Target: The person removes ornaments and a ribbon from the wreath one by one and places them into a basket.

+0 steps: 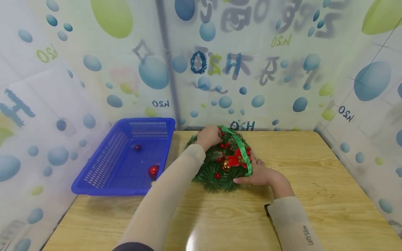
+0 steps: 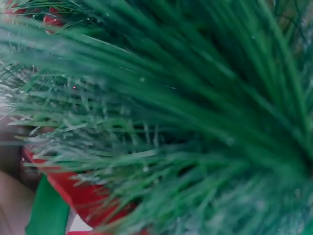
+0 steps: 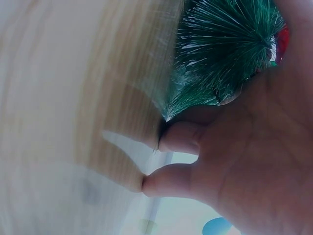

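Note:
A green Christmas wreath (image 1: 211,176) lies on the table, trimmed with red berries, a red poinsettia (image 1: 233,159) and a gold ball (image 1: 225,165). A green ribbon (image 1: 240,143) arcs across its right side. My left hand (image 1: 208,137) reaches over the wreath's far side, fingers bent down among the needles beside the ribbon's upper end; its fingertips are hidden. With the thumb in front and fingers round the side, my right hand (image 1: 259,174) holds the wreath's right edge. In the right wrist view, two of its fingertips (image 3: 151,182) rest on the tabletop.
A blue plastic basket (image 1: 105,190) stands left of the wreath. Inside it are a shiny red ball (image 1: 153,171) and a small dark ball (image 1: 137,147). The wooden table (image 1: 314,174) backs onto a patterned curtain (image 1: 267,69), which also hangs along both sides.

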### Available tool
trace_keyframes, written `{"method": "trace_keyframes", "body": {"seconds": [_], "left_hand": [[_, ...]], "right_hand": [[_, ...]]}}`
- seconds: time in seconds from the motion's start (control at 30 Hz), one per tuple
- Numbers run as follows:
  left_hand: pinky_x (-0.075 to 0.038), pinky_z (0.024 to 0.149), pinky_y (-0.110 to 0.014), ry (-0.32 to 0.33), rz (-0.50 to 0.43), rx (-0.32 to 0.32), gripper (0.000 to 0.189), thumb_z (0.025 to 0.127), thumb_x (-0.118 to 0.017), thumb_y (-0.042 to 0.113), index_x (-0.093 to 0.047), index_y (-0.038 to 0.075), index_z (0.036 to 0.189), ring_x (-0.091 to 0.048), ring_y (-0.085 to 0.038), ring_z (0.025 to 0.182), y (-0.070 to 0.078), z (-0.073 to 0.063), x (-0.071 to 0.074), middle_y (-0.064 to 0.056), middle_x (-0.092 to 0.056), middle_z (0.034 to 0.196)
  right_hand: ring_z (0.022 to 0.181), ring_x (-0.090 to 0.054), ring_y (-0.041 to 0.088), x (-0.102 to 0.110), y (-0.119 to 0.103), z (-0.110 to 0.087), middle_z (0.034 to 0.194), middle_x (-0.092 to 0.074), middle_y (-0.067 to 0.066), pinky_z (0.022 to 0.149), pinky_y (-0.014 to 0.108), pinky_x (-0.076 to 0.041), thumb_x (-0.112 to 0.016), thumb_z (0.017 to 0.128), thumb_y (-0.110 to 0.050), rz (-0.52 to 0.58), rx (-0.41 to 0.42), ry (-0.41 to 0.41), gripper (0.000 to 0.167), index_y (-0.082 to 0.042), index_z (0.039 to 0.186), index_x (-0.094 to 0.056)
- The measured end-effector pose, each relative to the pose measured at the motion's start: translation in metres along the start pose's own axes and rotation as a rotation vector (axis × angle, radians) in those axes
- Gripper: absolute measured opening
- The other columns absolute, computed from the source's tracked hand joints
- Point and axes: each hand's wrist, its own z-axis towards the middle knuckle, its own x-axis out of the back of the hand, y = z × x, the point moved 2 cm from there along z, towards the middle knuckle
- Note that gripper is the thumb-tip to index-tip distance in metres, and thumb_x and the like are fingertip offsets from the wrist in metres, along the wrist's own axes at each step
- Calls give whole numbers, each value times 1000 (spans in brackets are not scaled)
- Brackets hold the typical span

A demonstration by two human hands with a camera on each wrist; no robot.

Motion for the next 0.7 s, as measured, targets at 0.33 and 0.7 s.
{"method": "trace_keyframes", "body": {"seconds": [0.33,0.7], "left_hand": [[-47,74,-37,-43,-178,-90,16,104,-68,20,-82,16,98,-56,-17,74,-4,-2,18,1,-74,90],[-45,69,-35,-52,-274,-122,21,105,-65,22,-83,10,110,-47,-15,64,-2,-15,53,-6,-77,93]], "right_hand": [[160,4,61,1,-1,-1,172,6,40,120,80,-22,-73,84,-78,-1,-2,-7,149,-7,163,31],[160,2,61,0,-1,-2,171,4,41,119,80,-24,-74,83,-78,3,-3,-9,150,-7,164,31]]}}
